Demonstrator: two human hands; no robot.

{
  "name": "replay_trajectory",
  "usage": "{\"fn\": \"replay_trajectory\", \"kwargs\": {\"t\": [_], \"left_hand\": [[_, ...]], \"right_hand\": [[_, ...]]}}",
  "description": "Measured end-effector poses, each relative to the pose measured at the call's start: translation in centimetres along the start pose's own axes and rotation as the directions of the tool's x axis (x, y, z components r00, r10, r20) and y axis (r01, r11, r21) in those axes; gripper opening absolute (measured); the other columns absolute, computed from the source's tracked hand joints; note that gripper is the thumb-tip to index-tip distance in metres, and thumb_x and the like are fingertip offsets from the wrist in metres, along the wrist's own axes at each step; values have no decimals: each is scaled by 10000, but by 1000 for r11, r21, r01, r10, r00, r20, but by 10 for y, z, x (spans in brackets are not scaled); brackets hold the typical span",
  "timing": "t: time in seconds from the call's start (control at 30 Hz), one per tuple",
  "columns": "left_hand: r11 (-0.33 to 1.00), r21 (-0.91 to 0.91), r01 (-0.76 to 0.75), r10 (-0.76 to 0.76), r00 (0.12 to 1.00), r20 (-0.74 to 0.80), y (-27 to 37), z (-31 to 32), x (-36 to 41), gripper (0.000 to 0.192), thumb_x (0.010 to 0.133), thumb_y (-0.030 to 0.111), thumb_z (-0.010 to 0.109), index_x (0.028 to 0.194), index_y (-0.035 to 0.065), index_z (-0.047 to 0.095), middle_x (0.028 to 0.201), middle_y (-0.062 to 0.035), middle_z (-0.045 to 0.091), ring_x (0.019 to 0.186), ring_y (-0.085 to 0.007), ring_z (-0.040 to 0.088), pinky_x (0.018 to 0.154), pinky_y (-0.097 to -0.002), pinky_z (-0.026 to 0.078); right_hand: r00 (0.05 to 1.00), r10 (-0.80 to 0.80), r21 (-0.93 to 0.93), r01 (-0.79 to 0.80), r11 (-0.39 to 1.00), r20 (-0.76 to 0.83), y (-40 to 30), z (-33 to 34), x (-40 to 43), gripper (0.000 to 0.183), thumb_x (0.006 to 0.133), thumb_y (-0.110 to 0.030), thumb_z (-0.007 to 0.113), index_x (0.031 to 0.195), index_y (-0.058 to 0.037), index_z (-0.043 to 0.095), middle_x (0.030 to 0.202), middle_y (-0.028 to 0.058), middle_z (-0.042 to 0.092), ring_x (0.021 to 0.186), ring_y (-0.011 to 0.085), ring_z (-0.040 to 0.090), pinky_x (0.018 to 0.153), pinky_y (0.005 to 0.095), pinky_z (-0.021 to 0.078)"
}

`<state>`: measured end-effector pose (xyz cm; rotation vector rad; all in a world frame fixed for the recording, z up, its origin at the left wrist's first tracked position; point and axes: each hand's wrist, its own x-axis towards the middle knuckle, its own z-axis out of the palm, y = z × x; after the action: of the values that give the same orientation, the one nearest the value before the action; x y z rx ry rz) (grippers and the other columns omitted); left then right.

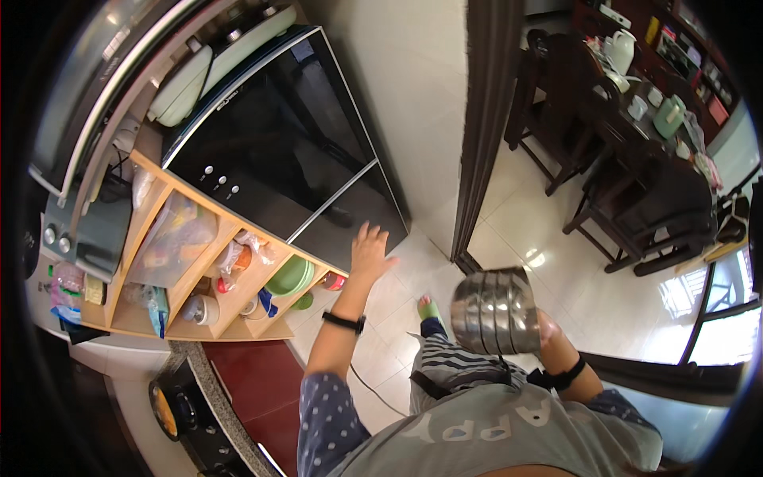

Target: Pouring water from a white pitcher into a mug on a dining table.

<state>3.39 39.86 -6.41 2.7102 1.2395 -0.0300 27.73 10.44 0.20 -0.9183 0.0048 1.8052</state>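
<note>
My left hand (371, 253) is held out over the lower front of a black glass-fronted cabinet (280, 137), fingers apart and nothing in it. Whether it touches the glass, I cannot tell. A ribbed stainless steel bowl or pot (495, 311) is in my right hand (548, 331), which shows only partly at the vessel's right side; the fingers are hidden. The inside of the vessel is out of sight. Both wrists wear black bands.
A wooden shelf unit (202, 211) with bags, jars and a green basin (290, 276) stands left. A stove (191, 411) is at lower left. Past a dark door frame (492, 119) are dark wooden chairs (644, 208) and a table bearing jugs. A thin cable (375, 393) hangs near my legs.
</note>
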Motion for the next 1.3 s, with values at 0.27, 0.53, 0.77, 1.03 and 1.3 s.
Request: {"fn": "replay_trajectory", "kwargs": {"t": [0.27, 0.53, 0.77, 1.03, 1.3], "left_hand": [[747, 656, -107, -10, 985, 172, -79, 86, 255, 685, 845, 424, 603, 1401, 67, 419, 1470, -100, 385, 1435, -284, 176, 1152, -536, -20], [656, 733, -180, -84, 947, 309, -80, 116, 306, 541, 934, 339, 451, 1407, 77, 417, 1485, -74, 373, 1423, -270, 222, 1157, -529, -50], [614, 770, -174, -99, 951, 294, -9, 117, 229, 535, 935, 305, 411, 1395, 33, 417, 1489, -82, 358, 1420, -254, 228, 1169, -530, -28], [995, 43, 87, -87, 996, -10, 64, 146, 2, 541, 754, 331, 659, 1201, 40, 569, 1383, -104, 435, 1400, -298, 236, 1135, -561, 116], [507, -688, 519, -830, 510, -227, 25, 126, -154, 770, 714, 151, 766, 1393, 76, 410, 1492, -236, 259, 1292, -458, 364, 1063, -489, 336]], "right_hand": [[996, -37, -55, 33, 998, -81, -55, 10, 57, 481, 831, -116, 553, 1257, 99, 492, 1180, 212, 607, 1004, 274, 646, 866, 386, 541], [989, 84, 22, -82, 996, -119, -94, 9, 114, 344, 854, -105, 569, 1154, 64, 555, 1011, 139, 660, 807, 187, 661, 677, 289, 555], [958, 235, -195, -265, 944, -165, -132, -5, 148, 263, 897, -153, 580, 1117, -9, 593, 994, 86, 665, 813, 162, 656, 666, 288, 534], [927, 373, -196, -362, 912, 26, -114, 12, 235, 417, 982, -211, 450, 1335, 9, 421, 1310, 159, 525, 1226, 325, 499, 987, 585, 437], [957, 269, -375, -291, 880, -111, -37, 45, 434, 394, 980, -169, 413, 1305, 50, 373, 1302, 236, 469, 1190, 413, 489, 961, 608, 454]]}}
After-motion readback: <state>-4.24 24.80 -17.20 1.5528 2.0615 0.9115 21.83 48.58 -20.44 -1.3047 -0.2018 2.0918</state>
